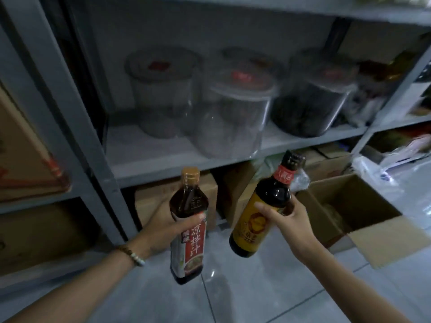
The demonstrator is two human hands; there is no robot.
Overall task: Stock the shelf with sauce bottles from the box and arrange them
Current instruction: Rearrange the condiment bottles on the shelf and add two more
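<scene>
- I hold two sauce bottles in the air in front of a grey metal shelf [163,164], one in each hand, above a tiled floor.
- My left hand [163,231] grips the red-label bottle [194,250] round its middle, fingers [198,217] curled onto the label. Its long axis runs almost straight up, orange cap on top.
- My right hand [291,220] grips the yellow-label bottle [254,222] near its shoulder, fingers wrapped round the dark glass. It leans, with the cap pointing up and to the right and the base down to the left.
- The two bottles are near each other but apart.
- One open cardboard box [356,201] sits on the floor to my right.
- On the shelf stand blurred clear lidded tubs [228,113]; I count four, though I cannot be sure.
</scene>
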